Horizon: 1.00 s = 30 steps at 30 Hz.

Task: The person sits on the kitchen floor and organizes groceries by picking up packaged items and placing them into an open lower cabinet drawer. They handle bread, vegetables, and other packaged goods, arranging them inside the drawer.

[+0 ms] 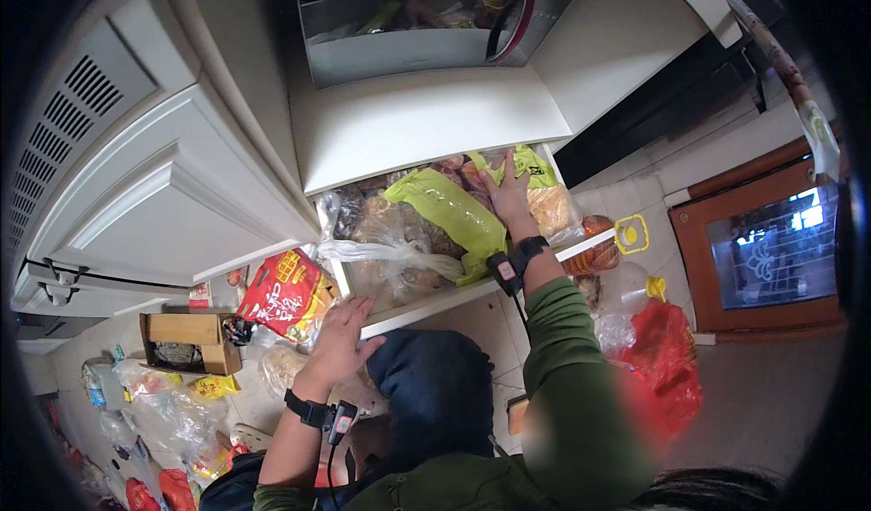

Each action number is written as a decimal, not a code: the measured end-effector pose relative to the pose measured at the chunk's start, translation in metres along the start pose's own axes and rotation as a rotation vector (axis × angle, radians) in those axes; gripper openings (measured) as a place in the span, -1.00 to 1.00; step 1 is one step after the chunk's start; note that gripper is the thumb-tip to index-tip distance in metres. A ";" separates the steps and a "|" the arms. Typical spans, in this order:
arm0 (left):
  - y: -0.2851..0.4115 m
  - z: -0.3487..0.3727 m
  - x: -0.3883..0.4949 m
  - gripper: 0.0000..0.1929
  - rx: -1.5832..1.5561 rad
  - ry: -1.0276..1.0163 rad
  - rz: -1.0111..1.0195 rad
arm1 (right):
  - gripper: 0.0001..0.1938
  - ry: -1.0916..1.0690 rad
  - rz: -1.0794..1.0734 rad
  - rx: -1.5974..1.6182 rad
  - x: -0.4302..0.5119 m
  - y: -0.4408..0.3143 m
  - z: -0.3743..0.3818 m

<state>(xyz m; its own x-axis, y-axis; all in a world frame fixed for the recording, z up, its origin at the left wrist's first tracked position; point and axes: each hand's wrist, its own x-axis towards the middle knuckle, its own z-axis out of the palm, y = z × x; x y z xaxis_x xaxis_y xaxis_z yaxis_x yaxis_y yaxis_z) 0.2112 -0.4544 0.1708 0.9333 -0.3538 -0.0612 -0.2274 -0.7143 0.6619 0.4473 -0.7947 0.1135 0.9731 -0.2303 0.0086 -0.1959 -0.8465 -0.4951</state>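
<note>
An open white drawer (435, 307) in front of me is packed with plastic bags of food. My left hand (345, 337) rests on its front left corner, thumb spread and fingers along the edge. Inside the drawer, my right hand (507, 194) has its fingers spread over the bags at the back right, touching a yellow-green plastic bag (537, 170). Another yellow-green bag (452, 208) lies across the middle. At the left sits a knotted clear bag (398, 256) with brownish lumps inside. A clear bag of pale yellow food (551, 211) is at the right.
Above the drawer stands an oven-like appliance (408, 48) with a mirrored door. Left are a white cabinet door (177, 205), a red printed bag (289, 296) and a cardboard box (184, 330). Plastic jugs (622, 286) and a red plastic bag (660, 354) stand on the floor at right.
</note>
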 end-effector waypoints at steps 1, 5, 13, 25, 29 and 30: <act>0.001 0.004 0.008 -0.51 0.028 -0.095 -0.023 | 0.02 0.008 -0.016 0.004 -0.001 0.002 0.002; 0.000 0.009 0.011 -0.60 0.063 -0.146 -0.045 | 0.04 -0.010 -0.097 -0.106 -0.005 0.000 0.017; 0.003 0.009 0.018 -0.62 0.120 -0.044 -0.065 | -0.02 0.004 -0.059 -0.059 0.058 0.010 0.043; -0.007 0.008 0.022 -0.61 0.096 0.011 -0.030 | -0.13 -0.193 -0.306 -0.255 0.116 0.059 0.019; -0.008 0.008 0.021 -0.59 0.109 -0.006 -0.066 | -0.08 -0.143 -0.036 -0.263 0.069 0.018 0.007; -0.008 0.009 0.021 -0.60 0.110 -0.004 -0.070 | -0.06 -0.162 -0.097 -0.262 0.042 0.004 0.002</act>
<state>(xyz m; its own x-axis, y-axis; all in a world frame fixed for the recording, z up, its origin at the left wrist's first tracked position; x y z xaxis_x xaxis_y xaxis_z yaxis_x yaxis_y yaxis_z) 0.2305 -0.4613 0.1575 0.9470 -0.3028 -0.1076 -0.1908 -0.7992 0.5700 0.4877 -0.8065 0.1106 0.9913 -0.0809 -0.1035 -0.1054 -0.9603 -0.2585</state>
